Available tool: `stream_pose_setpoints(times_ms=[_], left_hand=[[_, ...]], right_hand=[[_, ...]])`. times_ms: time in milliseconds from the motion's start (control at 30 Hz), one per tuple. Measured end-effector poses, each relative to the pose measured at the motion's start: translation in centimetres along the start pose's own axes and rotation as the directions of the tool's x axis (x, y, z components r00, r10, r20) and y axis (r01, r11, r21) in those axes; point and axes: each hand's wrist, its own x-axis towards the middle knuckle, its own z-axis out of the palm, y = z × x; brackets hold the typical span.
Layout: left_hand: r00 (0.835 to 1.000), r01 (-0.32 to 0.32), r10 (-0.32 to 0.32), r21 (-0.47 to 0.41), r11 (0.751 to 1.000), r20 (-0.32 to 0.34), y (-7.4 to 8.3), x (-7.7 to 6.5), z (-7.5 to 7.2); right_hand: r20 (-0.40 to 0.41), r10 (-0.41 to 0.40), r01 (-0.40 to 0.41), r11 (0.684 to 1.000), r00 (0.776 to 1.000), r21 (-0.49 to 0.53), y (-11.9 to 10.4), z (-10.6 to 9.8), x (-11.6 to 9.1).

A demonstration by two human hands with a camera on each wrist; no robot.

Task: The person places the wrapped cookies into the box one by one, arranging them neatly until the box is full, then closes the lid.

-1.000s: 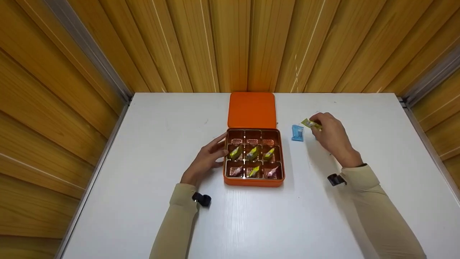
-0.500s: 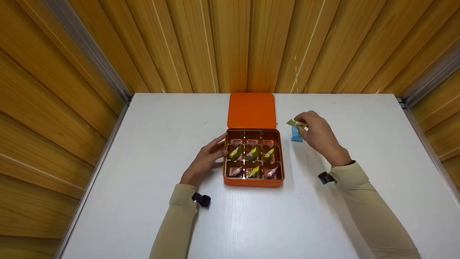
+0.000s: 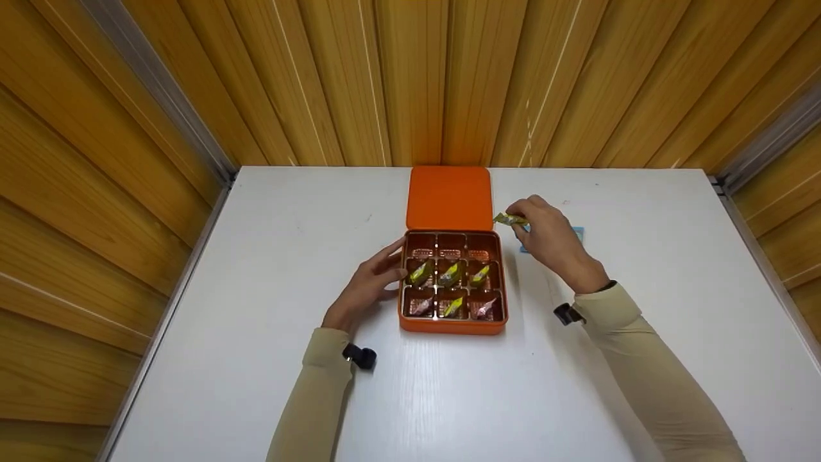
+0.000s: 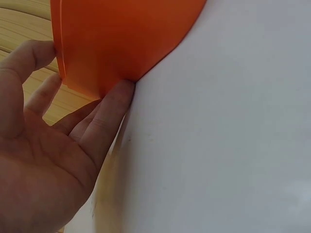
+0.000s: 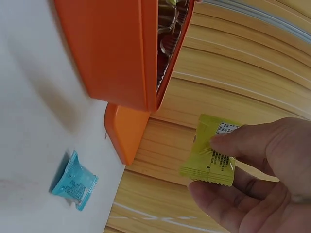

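An orange tin (image 3: 453, 327) stands with its lid (image 3: 449, 197) folded back, its insert divided into compartments. Yellow-green packets (image 3: 450, 274) lie across the middle row. Two pinkish packets (image 3: 484, 309) flank a yellow one (image 3: 454, 307) in the front row. My left hand (image 3: 365, 287) rests against the tin's left side, fingers extended along the wall in the left wrist view. My right hand (image 3: 551, 234) pinches a yellow-green candy packet (image 5: 210, 153) between thumb and fingers, above the table beside the lid's hinge. Beneath it, a blue packet (image 5: 76, 183) is partly hidden in the head view.
Another bit of blue wrapper (image 3: 580, 232) shows right of my right hand. The white table (image 3: 256, 276) runs back to a wood-patterned wall (image 3: 359, 83). Similar panels rise on both sides. The tin's back-row compartments hold no packets.
My right hand has moved left toward the tin with the yellow-green packet, passing over the blue packet. My left hand has stayed against the tin.
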Motion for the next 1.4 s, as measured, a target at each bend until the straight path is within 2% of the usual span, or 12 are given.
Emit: stream_pose_setpoints(times_ms=[533, 767, 1100, 1400], left_hand=[[1.0, 0.014, -0.014, -0.018, 1.0, -0.012, -0.1, 0.2, 0.0], [1.0, 0.011, -0.01, 0.04, 0.999, -0.01, -0.1, 0.2, -0.1], [1.0, 0.007, -0.007, 0.025, 1.0, -0.002, -0.1, 0.4, -0.1], [1.0, 0.014, -0.014, -0.002, 1.0, -0.004, 0.0, 0.3, -0.1]], right_hand=[[0.014, -0.064, 0.065, 0.997, 0.998, -0.038, -1.7, 1.3, 1.9], [0.059, -0.099, 0.099, 0.995, 0.993, -0.008, -1.9, 1.6, 2.3], [0.143, -0.146, 0.146, 0.989, 0.979, 0.01, -2.7, 1.7, 3.0], [0.18, -0.202, 0.201, 0.979, 0.963, 0.024, -3.5, 1.8, 3.8]])
